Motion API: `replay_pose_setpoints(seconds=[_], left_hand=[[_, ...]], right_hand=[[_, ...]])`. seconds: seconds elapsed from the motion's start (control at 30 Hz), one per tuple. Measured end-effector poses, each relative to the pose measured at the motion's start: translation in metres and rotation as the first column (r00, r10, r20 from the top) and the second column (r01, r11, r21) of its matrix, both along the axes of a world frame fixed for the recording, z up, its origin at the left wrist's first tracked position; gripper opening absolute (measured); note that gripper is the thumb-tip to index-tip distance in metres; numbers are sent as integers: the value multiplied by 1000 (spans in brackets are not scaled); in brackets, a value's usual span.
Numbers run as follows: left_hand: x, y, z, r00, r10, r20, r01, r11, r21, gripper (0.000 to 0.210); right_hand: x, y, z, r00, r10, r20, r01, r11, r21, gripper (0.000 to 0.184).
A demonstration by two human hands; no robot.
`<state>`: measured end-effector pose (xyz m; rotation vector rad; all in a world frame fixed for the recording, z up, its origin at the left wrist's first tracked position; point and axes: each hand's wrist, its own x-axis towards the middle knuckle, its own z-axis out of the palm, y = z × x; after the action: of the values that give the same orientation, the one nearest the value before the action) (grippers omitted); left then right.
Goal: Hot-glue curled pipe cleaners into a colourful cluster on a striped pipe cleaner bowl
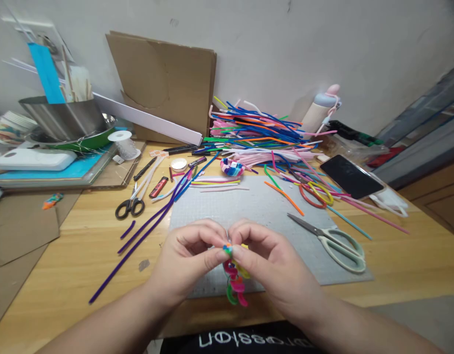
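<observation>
My left hand (197, 255) and my right hand (263, 255) meet over the front of the grey cutting mat (204, 211). Between the thumbs and fingertips of both is a small piece of coiled pipe cleaners (234, 281) in pink, green, yellow, orange and blue. Its curled ends hang below the fingers; the upper part is mostly hidden by them. Both hands are closed in a pinch. To the right, scissors with pale green handles (343, 250) lie partly open on the mat. A striped pipe-cleaner ring (232, 167) sits at the mat's far edge.
Behind the mat is a pile of pipe cleaners (256, 125). Purple pipe cleaners (138, 250) and black-handled scissors (130, 207) lie left. A phone (352, 176) and a bottle (318, 113) are at the right. A metal bowl (66, 120) and thread spool (124, 146) stand far left.
</observation>
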<state>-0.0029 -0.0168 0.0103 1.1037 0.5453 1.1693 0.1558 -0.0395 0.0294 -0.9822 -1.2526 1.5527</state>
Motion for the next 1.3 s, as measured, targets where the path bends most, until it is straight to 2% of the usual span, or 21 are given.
replay_pose_setpoints(seconds=[0.3, 0.53, 0.7, 0.8, 0.9, 1.0, 1.1, 1.2, 1.3], left_hand=[[0, -1, -3, 998, -57, 27, 59, 997, -54, 10], [1, 0, -4, 996, -87, 36, 92, 981, -169, 4], [1, 0, 0, 997, -68, 36, 74, 974, -213, 7], [0, 2, 4, 997, -48, 61, 62, 967, -247, 12], [-3, 5, 7, 995, -29, 91, 54, 957, -285, 16], [-6, 7, 10, 993, -16, 117, 53, 946, -320, 16], [-9, 9, 11, 989, -11, 146, 61, 937, -343, 14], [-12, 11, 12, 984, -1, 176, 63, 935, -348, 14], [-14, 13, 12, 979, -16, 203, 87, 934, -347, 14]], right_hand=[[-1, -1, -4, 995, -1, -95, -7, 996, -84, 19], [-2, 1, 0, 998, -56, 18, 57, 996, -76, 18], [1, 0, 2, 998, -31, -49, 28, 998, -57, 12], [6, -2, 1, 997, -55, -47, 56, 998, 26, 11], [13, -2, -1, 987, -161, -21, 163, 980, 117, 14], [18, -1, -5, 976, -219, -2, 218, 967, 134, 13], [22, -1, -10, 978, -193, 74, 178, 968, 175, 9], [24, -4, -14, 968, -188, 166, 132, 946, 297, 4], [25, -9, -16, 952, -189, 239, 72, 901, 428, 14]])
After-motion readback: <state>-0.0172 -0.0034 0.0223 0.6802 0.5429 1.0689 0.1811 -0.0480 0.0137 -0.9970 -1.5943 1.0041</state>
